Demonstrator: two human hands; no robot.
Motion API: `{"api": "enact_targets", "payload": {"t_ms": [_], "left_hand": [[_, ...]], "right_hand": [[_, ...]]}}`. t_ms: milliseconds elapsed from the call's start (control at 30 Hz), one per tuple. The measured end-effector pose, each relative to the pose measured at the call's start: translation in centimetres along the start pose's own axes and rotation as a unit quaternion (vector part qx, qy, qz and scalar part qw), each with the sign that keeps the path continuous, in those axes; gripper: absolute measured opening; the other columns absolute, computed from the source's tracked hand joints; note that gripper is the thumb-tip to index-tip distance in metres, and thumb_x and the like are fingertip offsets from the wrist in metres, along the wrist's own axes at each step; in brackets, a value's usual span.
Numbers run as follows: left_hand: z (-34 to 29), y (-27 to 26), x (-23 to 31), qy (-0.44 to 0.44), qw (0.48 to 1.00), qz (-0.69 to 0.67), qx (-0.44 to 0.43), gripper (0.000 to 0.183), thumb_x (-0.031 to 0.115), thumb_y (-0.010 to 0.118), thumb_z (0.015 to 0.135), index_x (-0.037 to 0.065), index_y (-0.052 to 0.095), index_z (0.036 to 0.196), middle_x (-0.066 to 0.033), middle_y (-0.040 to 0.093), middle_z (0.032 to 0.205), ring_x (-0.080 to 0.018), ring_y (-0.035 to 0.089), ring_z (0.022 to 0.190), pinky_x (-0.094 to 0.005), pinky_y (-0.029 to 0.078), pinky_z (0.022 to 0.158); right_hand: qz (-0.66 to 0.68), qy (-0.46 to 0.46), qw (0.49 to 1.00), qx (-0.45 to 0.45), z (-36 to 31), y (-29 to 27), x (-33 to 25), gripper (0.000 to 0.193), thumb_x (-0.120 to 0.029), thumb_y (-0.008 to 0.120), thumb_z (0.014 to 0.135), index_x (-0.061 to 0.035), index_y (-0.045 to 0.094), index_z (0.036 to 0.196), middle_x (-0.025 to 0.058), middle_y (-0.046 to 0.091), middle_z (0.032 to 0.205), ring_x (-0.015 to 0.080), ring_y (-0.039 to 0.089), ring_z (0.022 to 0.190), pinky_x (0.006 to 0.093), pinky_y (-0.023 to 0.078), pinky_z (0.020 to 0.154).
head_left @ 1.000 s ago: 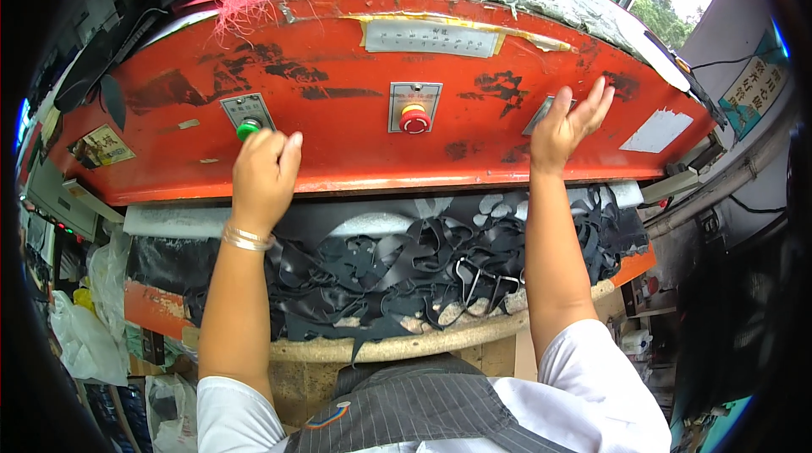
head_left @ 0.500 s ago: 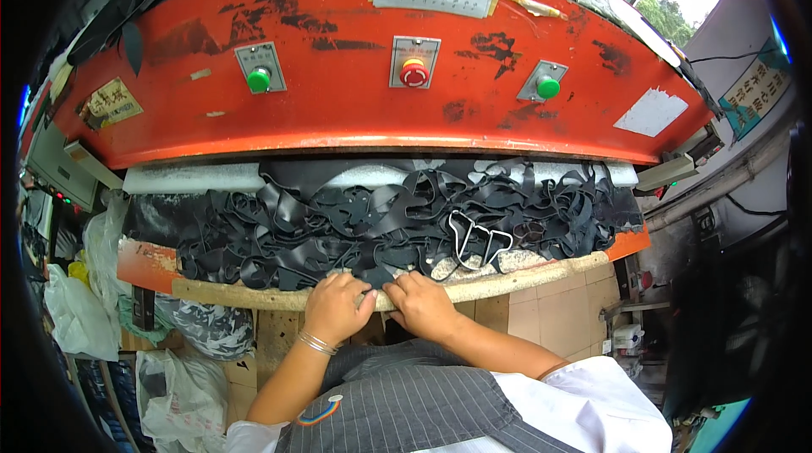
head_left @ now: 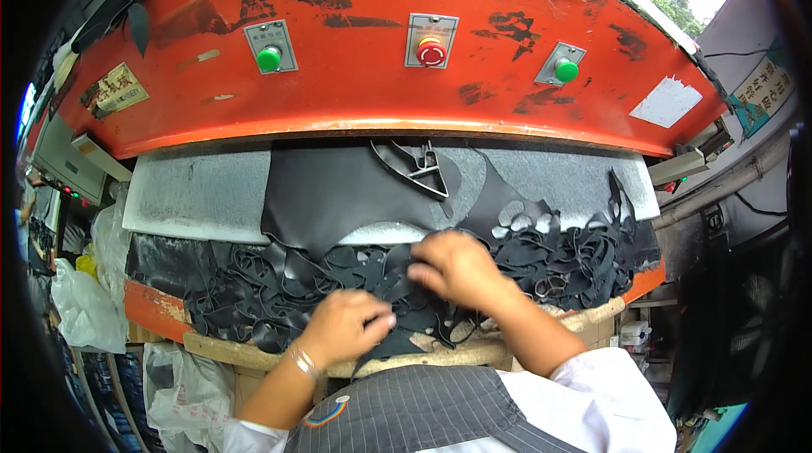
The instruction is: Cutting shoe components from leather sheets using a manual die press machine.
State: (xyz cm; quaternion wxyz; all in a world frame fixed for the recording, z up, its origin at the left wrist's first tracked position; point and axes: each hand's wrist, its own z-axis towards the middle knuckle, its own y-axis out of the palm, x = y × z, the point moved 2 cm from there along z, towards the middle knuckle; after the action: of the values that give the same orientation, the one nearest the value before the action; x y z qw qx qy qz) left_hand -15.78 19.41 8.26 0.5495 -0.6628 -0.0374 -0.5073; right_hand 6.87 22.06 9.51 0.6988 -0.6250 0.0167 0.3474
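Observation:
My left hand [head_left: 348, 328] is over the near edge of a heap of black leather scraps [head_left: 254, 288], fingers loosely curled and thumb apart, with nothing visible in it. Farther forward and to the right, my right hand [head_left: 463, 271] is at the top of the heap. Its thumb and fingers are spread apart and slightly blurred. Beyond the hands a black leather sheet [head_left: 338, 191] lies on a pale cutting board [head_left: 199, 195]. Resting on that sheet is a metal cutting die [head_left: 414, 170], its far part close to the machine's lower edge.
The red machine front [head_left: 355, 81] rises behind the board, with two green buttons [head_left: 269, 59] and a red stop button [head_left: 430, 52]. A pale padded bar [head_left: 245, 353] runs along the near edge. Plastic bags [head_left: 89, 305] are at the left.
The bed has come out toward me, baring the board and leather sheet. A die now lies on the sheet; none shows on the scraps. My hands left the front bar, the right going forward.

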Motion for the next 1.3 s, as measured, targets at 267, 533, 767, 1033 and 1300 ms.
{"api": "enact_targets", "payload": {"t_ms": [267,533,767,1033,1300], "left_hand": [[19.0,-4.0,-15.3,-0.056,0.967,0.127,0.214,0.041,0.02,0.053,0.092,0.008,0.055,0.131,-0.0155,0.054,0.136,-0.0329,0.048,0.128,-0.0444,0.036,0.109],[21.6,-3.5,-18.3,-0.126,0.946,0.271,0.126,0.049,0.038,0.046,0.096,0.022,0.046,0.143,-0.0084,0.037,0.153,-0.0299,0.029,0.143,-0.0499,0.019,0.117],[21.1,-3.1,-19.4,-0.124,0.945,0.272,0.131,0.049,0.038,0.047,0.096,0.023,0.047,0.142,-0.008,0.038,0.152,-0.0295,0.03,0.143,-0.0507,0.02,0.116],[21.6,-3.3,-19.3,-0.085,0.939,0.277,0.187,0.046,0.035,0.052,0.092,0.018,0.055,0.135,-0.0078,0.048,0.144,-0.0282,0.039,0.136,-0.0478,0.027,0.113],[29.2,-7.9,-22.8,-0.036,0.939,0.157,0.303,0.021,0.018,0.056,0.091,0.008,0.07,0.103,-0.0116,0.066,0.099,-0.0319,0.059,0.099,-0.0439,0.049,0.087]], "right_hand": [[-0.245,0.047,0.966,0.065,14.2,4.9,7.2,0.047,-0.037,0.074,0.076,-0.0088,0.061,0.111,0.0104,0.059,0.102,0.0275,0.057,0.099,0.0421,0.041,0.09],[-0.178,0.005,0.984,0.001,14.7,0.6,9.0,0.024,-0.031,0.071,0.081,-0.0123,0.063,0.093,0.0144,0.056,0.09,0.0332,0.056,0.089,0.0429,0.042,0.081],[-0.13,-0.026,0.99,-0.049,7.2,-4.3,9.5,0.023,-0.026,0.076,0.077,-0.0107,0.064,0.089,0.0125,0.058,0.099,0.0328,0.056,0.092,0.0418,0.041,0.085],[0.203,0.182,0.893,0.357,-2.5,-7.8,12.7,0.013,-0.007,0.069,0.085,-0.0008,0.06,0.091,0.0043,0.056,0.103,0.011,0.049,0.086,0.0248,0.038,0.079],[0.099,0.097,0.953,0.269,0.9,-5.8,8.3,0.026,-0.014,0.079,0.074,-0.0029,0.06,0.088,0.0135,0.053,0.108,0.0259,0.052,0.098,0.0366,0.042,0.088]]}}
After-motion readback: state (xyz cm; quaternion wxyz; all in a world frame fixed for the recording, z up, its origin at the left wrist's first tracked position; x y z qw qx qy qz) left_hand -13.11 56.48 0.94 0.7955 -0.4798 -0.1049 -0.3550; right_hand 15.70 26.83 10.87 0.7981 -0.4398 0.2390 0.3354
